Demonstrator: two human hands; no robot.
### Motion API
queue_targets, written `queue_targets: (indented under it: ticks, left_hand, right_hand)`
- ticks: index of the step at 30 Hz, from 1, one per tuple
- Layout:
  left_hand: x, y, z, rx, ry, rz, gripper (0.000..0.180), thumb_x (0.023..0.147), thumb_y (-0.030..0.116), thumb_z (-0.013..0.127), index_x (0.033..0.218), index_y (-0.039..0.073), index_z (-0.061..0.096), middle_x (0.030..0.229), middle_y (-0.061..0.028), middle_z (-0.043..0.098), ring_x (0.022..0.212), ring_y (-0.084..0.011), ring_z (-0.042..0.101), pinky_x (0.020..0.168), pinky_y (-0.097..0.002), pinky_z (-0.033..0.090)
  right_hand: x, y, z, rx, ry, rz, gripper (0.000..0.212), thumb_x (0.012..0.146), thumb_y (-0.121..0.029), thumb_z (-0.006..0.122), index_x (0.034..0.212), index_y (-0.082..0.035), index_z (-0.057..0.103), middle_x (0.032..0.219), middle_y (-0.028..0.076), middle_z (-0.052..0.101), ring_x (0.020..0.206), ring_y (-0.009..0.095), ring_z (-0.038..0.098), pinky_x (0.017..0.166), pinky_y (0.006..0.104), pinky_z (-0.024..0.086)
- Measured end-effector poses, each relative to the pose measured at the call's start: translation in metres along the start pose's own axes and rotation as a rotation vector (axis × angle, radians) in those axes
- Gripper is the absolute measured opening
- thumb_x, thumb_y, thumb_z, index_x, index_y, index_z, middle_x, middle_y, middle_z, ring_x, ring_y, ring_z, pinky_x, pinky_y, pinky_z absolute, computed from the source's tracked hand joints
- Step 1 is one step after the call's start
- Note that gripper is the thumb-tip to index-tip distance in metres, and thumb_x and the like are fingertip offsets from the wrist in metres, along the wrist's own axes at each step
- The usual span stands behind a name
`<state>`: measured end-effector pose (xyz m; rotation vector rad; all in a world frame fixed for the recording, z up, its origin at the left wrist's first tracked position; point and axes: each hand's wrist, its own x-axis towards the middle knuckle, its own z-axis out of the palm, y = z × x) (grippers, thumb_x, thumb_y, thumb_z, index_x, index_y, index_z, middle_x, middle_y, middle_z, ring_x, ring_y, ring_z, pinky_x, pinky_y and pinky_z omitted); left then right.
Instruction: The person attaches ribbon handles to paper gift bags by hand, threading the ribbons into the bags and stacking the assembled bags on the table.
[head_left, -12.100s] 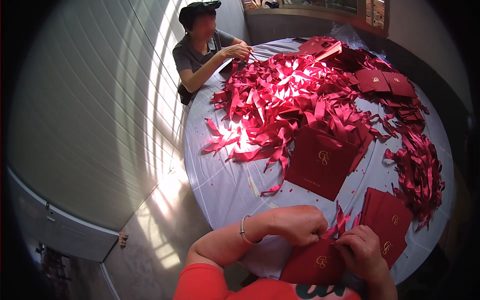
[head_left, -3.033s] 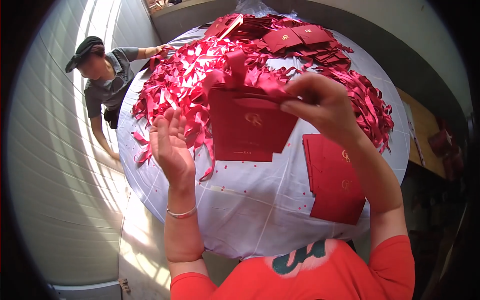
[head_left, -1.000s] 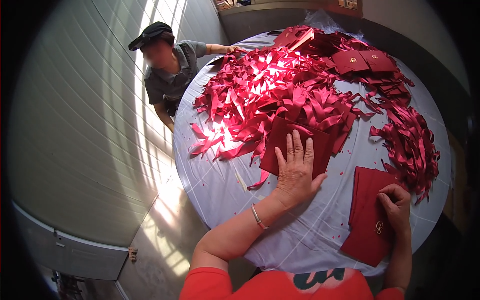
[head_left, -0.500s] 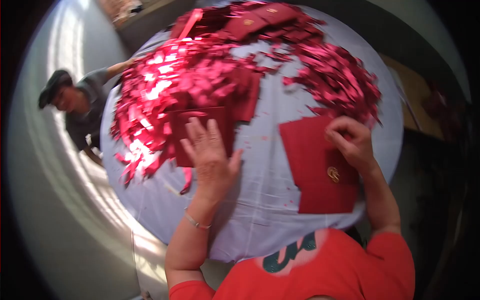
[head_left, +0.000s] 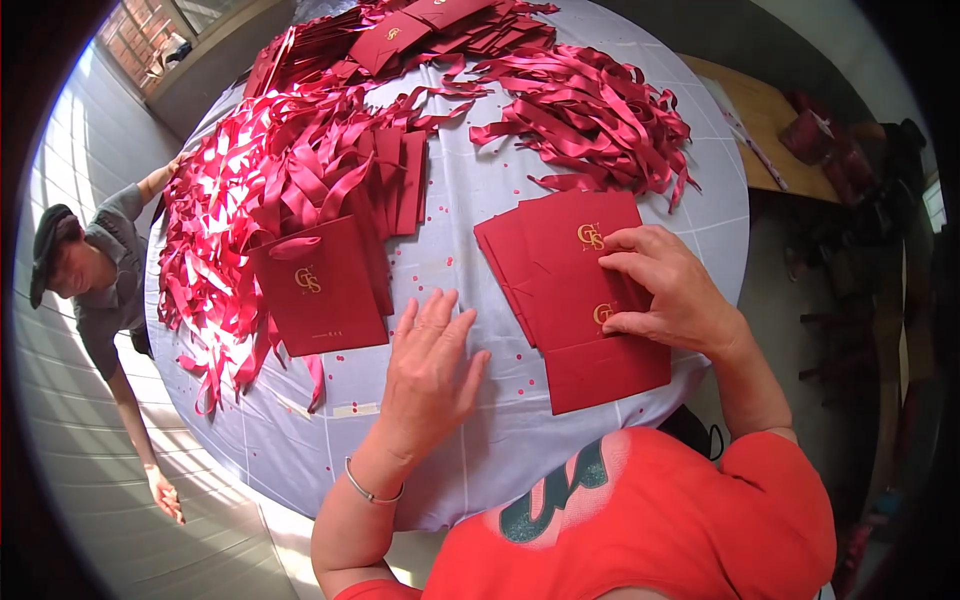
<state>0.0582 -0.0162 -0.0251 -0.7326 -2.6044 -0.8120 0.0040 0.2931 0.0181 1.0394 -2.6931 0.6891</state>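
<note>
My left hand [head_left: 428,368] is over the pale tablecloth with its fingers stretched out, and it holds nothing. Just left of it lies a dark red paper bag [head_left: 325,300] with a gold emblem and a ribbon loop, the frontmost of a row of such bags. On the right, my right hand [head_left: 672,285] rests over a small pile of flat red paper bags [head_left: 560,285]. Its thumb and fingers are apart, with the fingertips by the gold emblems. The lowest bag [head_left: 608,378] of this pile sticks out toward me.
A heap of red ribbons [head_left: 230,210] covers the left of the round table [head_left: 480,440]. Loose ribbons [head_left: 605,120] lie at the far right, more bags [head_left: 400,45] at the back. A co-worker [head_left: 95,265] reaches in from the left. A wooden table [head_left: 770,130] stands beyond.
My left hand has come off the ribboned bag toward me. My right hand's closed fingers have spread and lowered over the pile. The whole view has shifted.
</note>
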Motion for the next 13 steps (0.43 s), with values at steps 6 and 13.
queue_targets:
  ticks: [6, 13]
  left_hand:
    - [0.005, 0.011, -0.005, -0.056, 0.084, 0.064, 0.043, 0.078, 0.001, 0.072, 0.119, -0.003, 0.062, 0.128, -0.0234, 0.061, 0.125, -0.0390, 0.056, 0.109, -0.0509, 0.039]
    - [0.004, 0.027, -0.013, -0.071, 0.138, 0.176, 0.034, 0.080, -0.004, 0.067, 0.114, 0.002, 0.067, 0.116, -0.0167, 0.069, 0.116, -0.0354, 0.064, 0.105, -0.0456, 0.044]
  right_hand:
    - [0.006, -0.017, -0.002, 0.130, 0.064, -0.036, 0.047, 0.061, -0.016, 0.089, 0.098, -0.005, 0.062, 0.111, 0.011, 0.063, 0.104, 0.031, 0.060, 0.091, 0.0401, 0.048]
    - [0.026, -0.036, 0.025, 0.363, 0.017, -0.214, 0.033, 0.067, -0.015, 0.084, 0.091, -0.010, 0.061, 0.096, 0.007, 0.063, 0.094, 0.029, 0.061, 0.083, 0.0404, 0.047]
